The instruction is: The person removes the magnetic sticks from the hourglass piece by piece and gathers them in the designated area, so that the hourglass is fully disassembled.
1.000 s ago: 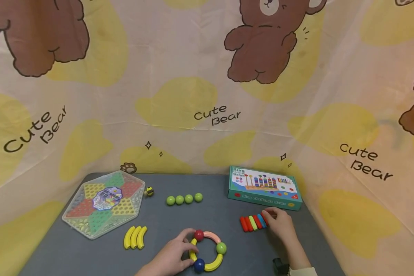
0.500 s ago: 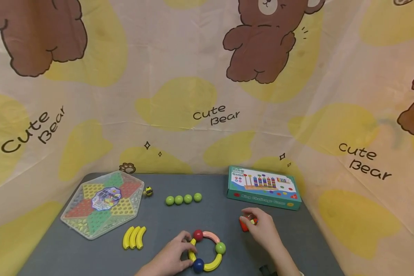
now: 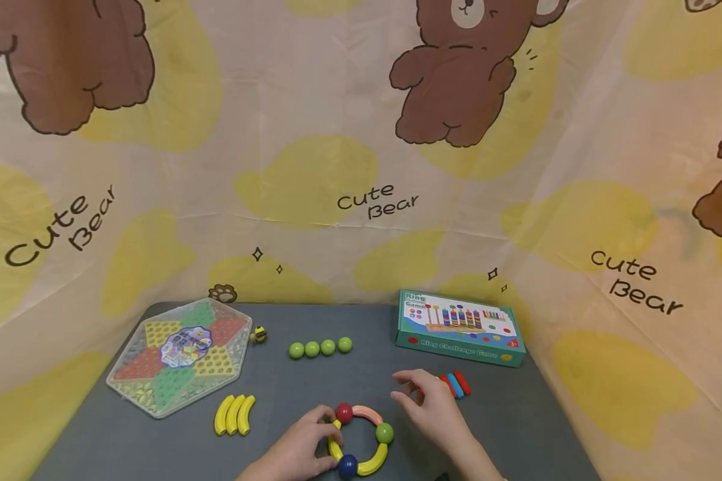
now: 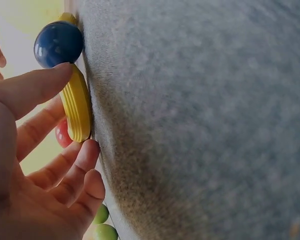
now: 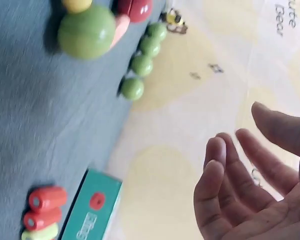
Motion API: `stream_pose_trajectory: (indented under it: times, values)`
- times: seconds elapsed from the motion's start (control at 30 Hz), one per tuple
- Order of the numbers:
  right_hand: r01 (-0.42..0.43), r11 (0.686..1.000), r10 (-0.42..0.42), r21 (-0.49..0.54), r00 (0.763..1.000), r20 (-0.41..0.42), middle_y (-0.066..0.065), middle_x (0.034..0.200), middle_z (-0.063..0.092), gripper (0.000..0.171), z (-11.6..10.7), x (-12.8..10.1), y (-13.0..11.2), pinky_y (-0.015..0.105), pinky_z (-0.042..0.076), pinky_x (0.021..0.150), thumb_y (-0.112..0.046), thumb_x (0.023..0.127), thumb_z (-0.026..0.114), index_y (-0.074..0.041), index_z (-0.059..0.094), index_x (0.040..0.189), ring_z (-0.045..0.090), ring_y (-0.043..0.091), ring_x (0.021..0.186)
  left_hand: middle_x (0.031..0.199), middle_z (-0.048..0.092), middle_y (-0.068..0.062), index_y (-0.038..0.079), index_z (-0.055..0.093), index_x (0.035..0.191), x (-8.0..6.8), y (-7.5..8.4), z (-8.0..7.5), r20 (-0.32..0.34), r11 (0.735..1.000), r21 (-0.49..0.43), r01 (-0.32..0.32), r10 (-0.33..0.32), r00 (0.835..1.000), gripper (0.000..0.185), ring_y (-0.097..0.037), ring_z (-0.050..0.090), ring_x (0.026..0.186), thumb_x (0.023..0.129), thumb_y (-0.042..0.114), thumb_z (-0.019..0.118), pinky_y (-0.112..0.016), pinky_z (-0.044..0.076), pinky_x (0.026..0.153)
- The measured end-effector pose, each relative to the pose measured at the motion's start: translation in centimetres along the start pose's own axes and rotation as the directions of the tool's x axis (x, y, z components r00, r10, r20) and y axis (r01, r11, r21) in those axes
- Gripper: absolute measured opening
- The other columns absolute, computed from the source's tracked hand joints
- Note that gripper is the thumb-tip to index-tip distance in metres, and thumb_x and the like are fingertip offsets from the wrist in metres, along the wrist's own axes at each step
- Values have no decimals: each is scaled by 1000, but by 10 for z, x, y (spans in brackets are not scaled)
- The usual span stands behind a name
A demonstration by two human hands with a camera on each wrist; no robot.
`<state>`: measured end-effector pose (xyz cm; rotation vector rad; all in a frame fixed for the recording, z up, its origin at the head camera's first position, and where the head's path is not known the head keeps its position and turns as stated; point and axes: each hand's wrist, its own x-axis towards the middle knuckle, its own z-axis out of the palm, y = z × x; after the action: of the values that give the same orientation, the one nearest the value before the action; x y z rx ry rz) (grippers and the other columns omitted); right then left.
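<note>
My right hand [image 3: 431, 407] has left the coloured sticks [image 3: 455, 384] empty, fingers relaxed, now beside the bead ring [image 3: 361, 437] at the bench's near edge, which my left hand [image 3: 301, 451] keeps gripping.

- I sat at what looked like a play corner set up for recording, not an ordinary room.
- A cloth backdrop [image 3: 361, 167] printed with brown bears, yellow blotches and the words "Cute Bear" closed in the far side and both flanks.
- In front of me lay a grey felt-covered table [image 3: 313, 381].
- Only toys were on it: a hexagonal Chinese checkers board [image 3: 179, 354] at the far left, a "Ring Challenge Game" box [image 3: 459, 327] at the far right, green balls [image 3: 320, 347] between them, yellow curved pieces [image 3: 235, 413] nearer.
</note>
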<state>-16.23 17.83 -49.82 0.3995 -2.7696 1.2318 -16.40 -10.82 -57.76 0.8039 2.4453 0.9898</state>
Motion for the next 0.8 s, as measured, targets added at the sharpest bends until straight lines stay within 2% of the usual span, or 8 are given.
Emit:
stream_pose_trajectory:
  times: [0.1, 0.17, 0.3, 0.4, 0.53, 0.7, 0.8]
  values:
    - [41, 998, -45, 44, 994, 96, -6, 105, 70, 24, 8, -3, -4, 24, 54, 70, -27, 91, 77, -21, 72, 113, 60, 2, 84, 118, 51, 8, 31, 72, 96, 0, -1, 1, 3, 1000, 1, -7, 7, 1000, 15, -6, 50, 96, 84, 35, 80, -30, 50, 78]
    - [60, 995, -73, 77, 981, 179, -4, 106, 71, 24, 16, -5, -5, 27, 56, 72, -29, 91, 76, -21, 72, 113, 61, 3, 86, 118, 51, 7, 31, 72, 97, 0, -1, 1, 0, 1000, 5, -12, 12, 1000, 16, -7, 50, 97, 84, 35, 80, -31, 49, 79]
    - [45, 990, -90, 135, 934, 346, -4, 105, 71, 22, 34, -8, -2, 29, 56, 75, -31, 90, 77, -19, 73, 109, 63, 7, 88, 119, 51, 6, 30, 73, 98, 2, -2, 2, -8, 1000, 13, -23, 23, 1000, 17, -8, 51, 98, 85, 36, 80, -32, 50, 80]
    - [5, 988, -72, 151, 894, 442, -8, 97, 70, 21, 46, -10, -2, 26, 54, 74, -28, 89, 78, -16, 74, 106, 62, 4, 83, 118, 51, 8, 31, 73, 98, 0, -2, 2, -14, 1000, 11, -13, 13, 1000, 16, -7, 50, 97, 84, 36, 80, -31, 49, 80]
    - [-31, 996, -16, 84, 859, 512, -15, 86, 68, 19, 56, -14, -3, 23, 52, 68, -26, 86, 81, -17, 77, 102, 59, 0, 75, 117, 51, 8, 31, 73, 97, 1, 0, 2, -16, 1000, 3, -10, 10, 1000, 16, -6, 49, 95, 84, 34, 81, -30, 48, 78]
    - [-107, 994, 99, -18, 822, 560, -16, 84, 68, 18, 68, -17, 0, 24, 50, 68, -27, 83, 84, -21, 78, 99, 59, 1, 74, 116, 50, 8, 30, 73, 96, 1, 3, 2, -17, 1000, 1, 0, 0, 1000, 15, -7, 49, 95, 84, 33, 81, -29, 48, 79]
    - [-99, 993, 117, -64, 805, 582, -18, 84, 67, 19, 76, -17, 4, 23, 49, 69, -30, 84, 83, -23, 77, 100, 58, -1, 74, 116, 50, 7, 29, 73, 96, 0, 3, 1, -16, 1000, -10, 6, -6, 1000, 15, -8, 49, 95, 84, 33, 81, -30, 48, 79]
